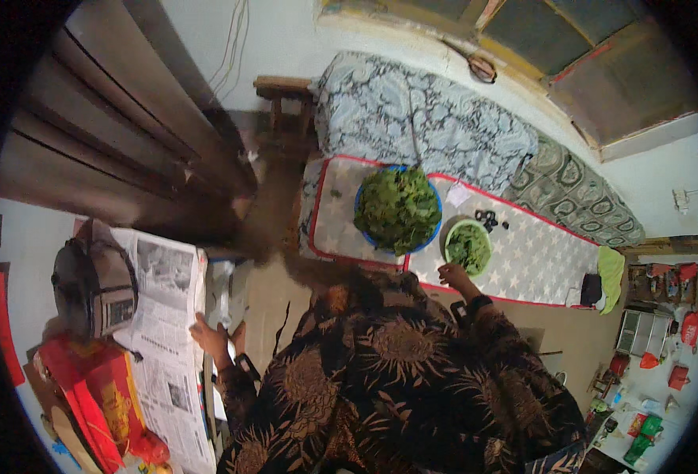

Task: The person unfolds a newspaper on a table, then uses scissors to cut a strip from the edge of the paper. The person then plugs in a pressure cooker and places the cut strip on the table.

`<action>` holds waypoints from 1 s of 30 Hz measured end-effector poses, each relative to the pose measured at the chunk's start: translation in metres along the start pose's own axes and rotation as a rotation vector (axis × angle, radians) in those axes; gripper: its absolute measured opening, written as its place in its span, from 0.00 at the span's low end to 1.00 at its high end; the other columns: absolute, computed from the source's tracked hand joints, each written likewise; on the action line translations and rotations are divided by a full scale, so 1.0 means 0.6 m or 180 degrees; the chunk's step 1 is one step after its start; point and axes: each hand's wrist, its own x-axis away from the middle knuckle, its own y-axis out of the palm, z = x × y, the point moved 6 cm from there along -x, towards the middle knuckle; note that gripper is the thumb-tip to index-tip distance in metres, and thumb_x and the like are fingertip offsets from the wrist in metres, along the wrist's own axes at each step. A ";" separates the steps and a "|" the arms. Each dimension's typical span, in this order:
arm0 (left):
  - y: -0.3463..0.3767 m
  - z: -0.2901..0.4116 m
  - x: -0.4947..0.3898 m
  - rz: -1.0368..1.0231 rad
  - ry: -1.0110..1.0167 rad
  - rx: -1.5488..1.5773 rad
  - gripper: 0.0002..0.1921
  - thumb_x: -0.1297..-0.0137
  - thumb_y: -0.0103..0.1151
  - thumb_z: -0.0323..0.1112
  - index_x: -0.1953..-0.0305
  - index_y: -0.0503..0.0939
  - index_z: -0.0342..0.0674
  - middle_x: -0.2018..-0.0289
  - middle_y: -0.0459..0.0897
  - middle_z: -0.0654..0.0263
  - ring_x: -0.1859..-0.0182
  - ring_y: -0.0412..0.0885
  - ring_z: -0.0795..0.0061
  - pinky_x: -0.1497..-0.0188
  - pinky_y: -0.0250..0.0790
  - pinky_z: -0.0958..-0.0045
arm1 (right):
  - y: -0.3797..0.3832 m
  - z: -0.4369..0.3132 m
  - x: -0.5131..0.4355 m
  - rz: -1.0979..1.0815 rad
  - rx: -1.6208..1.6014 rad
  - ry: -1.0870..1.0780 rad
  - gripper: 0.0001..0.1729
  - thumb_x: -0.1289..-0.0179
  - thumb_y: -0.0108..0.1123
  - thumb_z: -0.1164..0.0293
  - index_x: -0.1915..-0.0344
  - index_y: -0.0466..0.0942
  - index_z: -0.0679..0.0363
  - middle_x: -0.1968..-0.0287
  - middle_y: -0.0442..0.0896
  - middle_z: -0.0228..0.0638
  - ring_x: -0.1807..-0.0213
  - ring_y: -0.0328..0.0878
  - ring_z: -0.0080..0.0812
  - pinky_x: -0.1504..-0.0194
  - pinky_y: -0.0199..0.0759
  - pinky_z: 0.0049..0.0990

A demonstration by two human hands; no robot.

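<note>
My left hand [211, 339] is at the edge of a newspaper-covered surface, its fingers apart, and I see nothing held in it. The newspaper [159, 320] hangs slightly over that edge. On my other side, my right hand [457, 276] is beside the near rim of a light green bowl [489, 256]. Its fingers are bent, and whether they pinch anything is too small to tell. Chopped or picked green leaves [466, 244] lie in this bowl. Left of it, a larger blue basin [440, 220] is heaped with leafy greens [397, 207].
Both vessels stand on a grey star-patterned mat [533, 260] with red edging, on a sofa or bed with patterned covers [420, 118]. Small dark objects [486, 220] lie near the bowl. A rice cooker [103, 290] and a red bag [97, 391] sit on the newspaper. Brown curtains [118, 130] hang at left.
</note>
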 end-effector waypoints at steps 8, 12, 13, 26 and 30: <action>-0.036 0.015 0.002 -0.0012 0.0207 0.0271 0.40 0.54 0.66 0.33 0.35 0.63 0.49 0.47 0.67 0.47 0.44 0.65 0.44 0.42 0.61 0.49 | -0.097 -0.142 -0.091 0.0749 -0.0108 -0.0483 0.12 0.37 0.58 0.66 0.69 0.79 0.64 0.76 0.81 0.31 0.75 0.76 0.23 0.74 0.68 0.24; -0.055 0.007 0.005 0.0194 0.0331 0.0220 0.42 0.53 0.66 0.30 0.33 0.60 0.44 0.37 0.61 0.43 0.35 0.59 0.43 0.35 0.56 0.51 | -0.204 -0.262 -0.203 0.1052 -0.0549 -0.1123 0.10 0.35 0.59 0.66 0.63 0.78 0.62 0.75 0.80 0.29 0.73 0.76 0.22 0.70 0.71 0.25; -0.056 0.004 0.010 0.0189 0.0227 0.0042 0.43 0.53 0.66 0.29 0.33 0.59 0.42 0.36 0.60 0.42 0.34 0.57 0.42 0.34 0.55 0.51 | -0.232 -0.296 -0.230 0.1203 -0.0757 -0.1267 0.09 0.35 0.58 0.66 0.63 0.78 0.61 0.75 0.79 0.28 0.74 0.75 0.21 0.71 0.70 0.24; -0.025 0.069 0.182 -0.0043 -0.0189 -0.0014 0.32 0.53 0.67 0.34 0.43 0.72 0.39 0.39 0.62 0.37 0.37 0.60 0.37 0.35 0.55 0.47 | -0.550 -0.720 -0.383 0.3072 0.1372 -0.2324 0.14 0.36 0.55 0.58 0.64 0.79 0.57 0.68 0.82 0.45 0.64 0.81 0.48 0.62 0.73 0.37; -0.024 0.075 0.236 -0.0426 -0.0315 -0.0111 0.29 0.52 0.65 0.33 0.44 0.74 0.38 0.40 0.63 0.36 0.39 0.62 0.37 0.35 0.56 0.47 | -0.573 -0.770 -0.424 0.2969 0.1763 -0.2291 0.13 0.37 0.56 0.59 0.61 0.80 0.54 0.63 0.83 0.46 0.61 0.81 0.49 0.60 0.74 0.40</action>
